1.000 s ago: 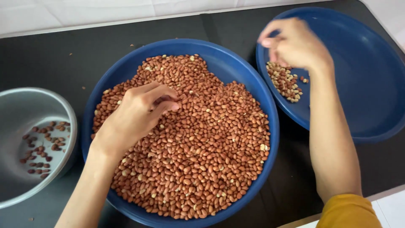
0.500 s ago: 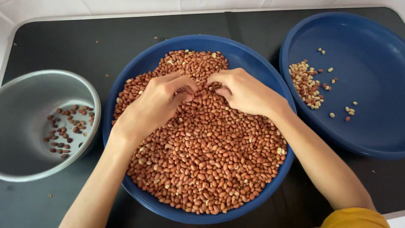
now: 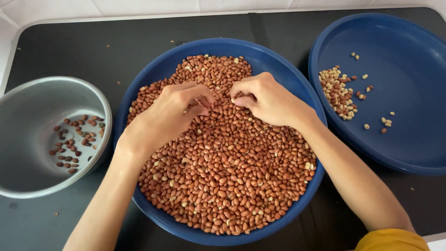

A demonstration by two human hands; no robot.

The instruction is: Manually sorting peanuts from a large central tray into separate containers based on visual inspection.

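Both our hands pinch at peanuts [image 3: 223, 172]: left hand [image 3: 169, 116] and right hand [image 3: 267, 100], fingertips curled together, rest on the heap filling the middle bowl [image 3: 153, 74] on the bench.

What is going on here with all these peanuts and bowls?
A person is picking through a big blue bowl heaped with red-skinned peanuts. Both hands are in the pile near its far side: the left hand and the right hand have their fingertips pinched close together over the nuts. To the right, a blue plate holds a small cluster of mostly pale peanuts. To the left, a grey metal bowl holds a few dark ones. All sit on a dark surface.
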